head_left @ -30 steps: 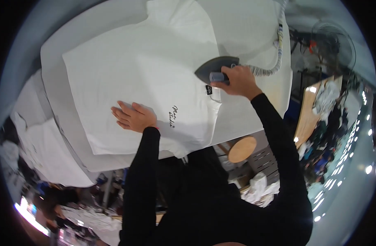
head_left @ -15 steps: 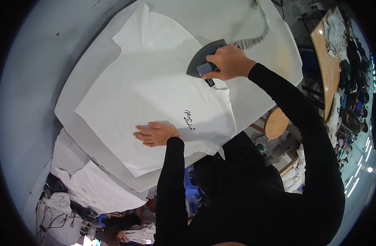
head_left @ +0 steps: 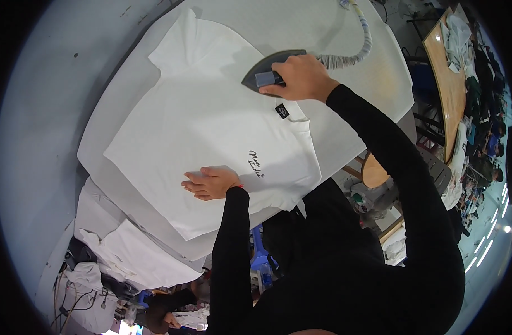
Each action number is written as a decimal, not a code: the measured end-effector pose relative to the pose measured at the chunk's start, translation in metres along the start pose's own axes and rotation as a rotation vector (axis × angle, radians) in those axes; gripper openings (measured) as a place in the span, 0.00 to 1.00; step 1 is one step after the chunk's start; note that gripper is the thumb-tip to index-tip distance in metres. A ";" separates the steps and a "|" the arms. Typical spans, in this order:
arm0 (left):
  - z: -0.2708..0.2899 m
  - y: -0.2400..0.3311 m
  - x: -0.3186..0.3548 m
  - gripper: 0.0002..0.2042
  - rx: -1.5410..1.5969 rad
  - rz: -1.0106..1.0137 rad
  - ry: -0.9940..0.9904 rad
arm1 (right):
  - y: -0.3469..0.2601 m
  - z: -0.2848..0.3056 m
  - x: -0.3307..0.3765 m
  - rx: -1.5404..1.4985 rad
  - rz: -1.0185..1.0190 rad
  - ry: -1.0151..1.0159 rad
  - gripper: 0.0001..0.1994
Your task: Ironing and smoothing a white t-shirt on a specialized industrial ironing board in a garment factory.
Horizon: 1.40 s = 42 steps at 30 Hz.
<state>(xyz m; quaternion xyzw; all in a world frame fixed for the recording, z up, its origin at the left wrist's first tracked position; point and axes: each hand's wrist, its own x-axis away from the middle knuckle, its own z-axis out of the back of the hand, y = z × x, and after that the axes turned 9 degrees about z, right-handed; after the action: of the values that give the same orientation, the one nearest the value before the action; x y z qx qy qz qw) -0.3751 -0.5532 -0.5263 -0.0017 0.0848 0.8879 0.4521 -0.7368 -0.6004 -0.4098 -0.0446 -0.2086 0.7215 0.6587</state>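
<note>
Iron [head_left: 270, 70], gripped in the closed right hand [head_left: 298, 78], is sliding farther up the white T-shirt [head_left: 211, 128]. Left hand [head_left: 211, 183], apparently open and flat, is still pinning the cloth.

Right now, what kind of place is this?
Likely a garment workshop's pressing station. The right hand holds an iron with a wrapped hose on a white T-shirt spread over a padded table; more white garments are piled beside it.

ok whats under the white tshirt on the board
The white t-shirt lies spread flat on a pale padded ironing board, which shows all around it. The right hand runs a dark iron near the collar; the left hand presses the cloth. Anything beneath the shirt is covered.
</note>
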 end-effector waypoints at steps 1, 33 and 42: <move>0.000 0.000 -0.001 0.33 0.000 0.000 0.005 | -0.004 0.000 0.000 -0.018 -0.020 0.007 0.30; -0.001 -0.003 -0.001 0.34 -0.042 0.001 -0.005 | -0.017 -0.003 -0.004 -0.018 0.003 -0.077 0.33; 0.002 0.000 0.000 0.33 -0.026 0.008 -0.013 | -0.043 -0.004 -0.044 -0.032 -0.142 0.090 0.35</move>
<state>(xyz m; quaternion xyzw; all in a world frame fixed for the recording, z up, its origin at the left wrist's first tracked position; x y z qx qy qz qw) -0.3753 -0.5531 -0.5239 -0.0015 0.0702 0.8907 0.4492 -0.6898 -0.6403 -0.4069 -0.0729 -0.1929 0.6670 0.7160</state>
